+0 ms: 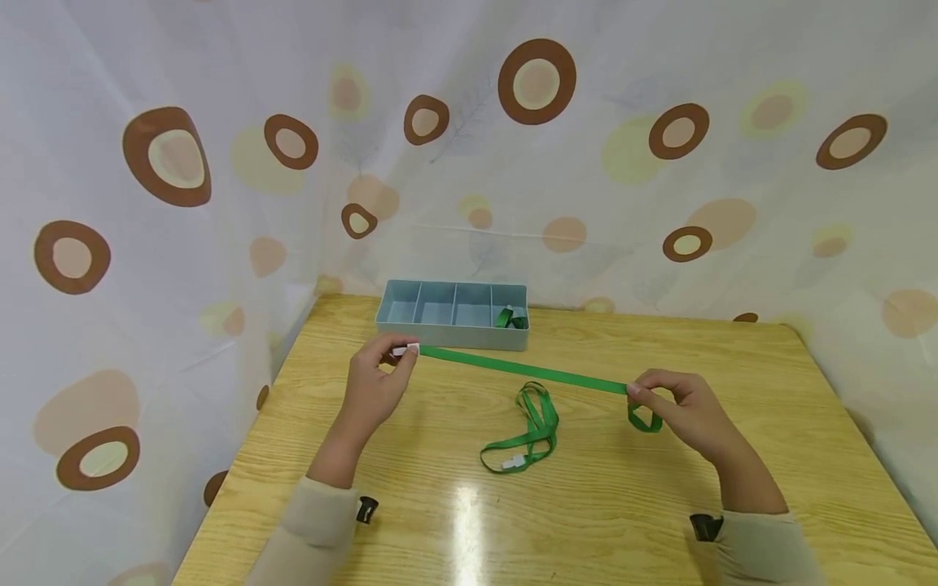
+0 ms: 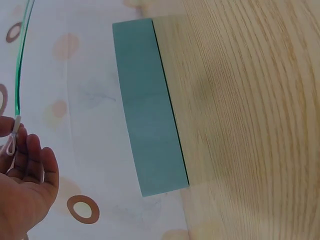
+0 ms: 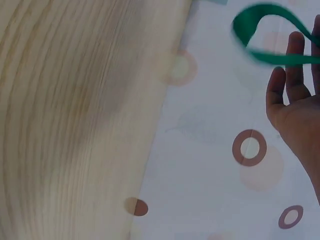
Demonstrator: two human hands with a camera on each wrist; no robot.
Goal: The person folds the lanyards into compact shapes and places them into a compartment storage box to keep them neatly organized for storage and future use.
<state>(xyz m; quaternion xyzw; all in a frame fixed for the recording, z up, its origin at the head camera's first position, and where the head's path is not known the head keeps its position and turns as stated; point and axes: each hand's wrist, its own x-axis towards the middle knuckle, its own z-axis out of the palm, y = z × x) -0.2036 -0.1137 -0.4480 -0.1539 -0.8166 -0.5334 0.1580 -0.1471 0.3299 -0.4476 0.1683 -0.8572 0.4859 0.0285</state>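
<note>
A green lanyard is stretched almost straight between my two hands above the table. My left hand pinches its white clip between thumb and fingers; in the left wrist view the clip shows at the fingertips with the strap rising from it. The far part of the strap is pinched by my right hand, and a small loop hangs below those fingers. A second green lanyard with a white clip lies loosely folded on the table between the hands.
At the back of the table stands a blue-grey divided box. Its right compartment holds green strap pieces. Behind rises a patterned cloth, which also hangs along both sides.
</note>
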